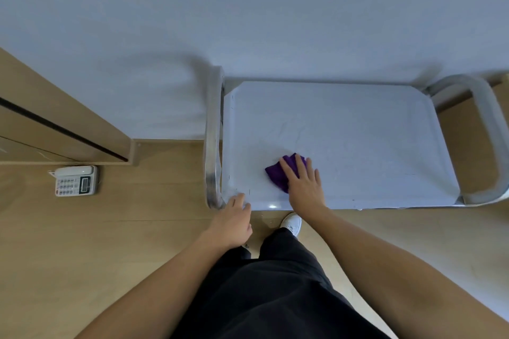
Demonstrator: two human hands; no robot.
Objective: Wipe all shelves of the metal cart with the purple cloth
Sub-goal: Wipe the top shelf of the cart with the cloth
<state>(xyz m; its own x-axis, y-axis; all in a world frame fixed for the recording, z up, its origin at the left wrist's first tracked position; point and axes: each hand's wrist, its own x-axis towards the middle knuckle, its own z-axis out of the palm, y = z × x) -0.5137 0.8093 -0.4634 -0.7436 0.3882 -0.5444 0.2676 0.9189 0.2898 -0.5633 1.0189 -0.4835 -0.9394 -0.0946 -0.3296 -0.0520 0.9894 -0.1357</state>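
Looking down past our dark trousers, we see our left hand [233, 221] loosely curled, fingertips touching the near corner of the metal cart [358, 132]. Our right hand [302, 184] lies flat with fingers spread, pressing the crumpled purple cloth [278, 175] onto the smooth, pale, round-cornered top shelf. Shiny tubular handles curve at both ends; a white wall stands behind.

Glossy metal cart [358, 124], soft cloth [278, 176]
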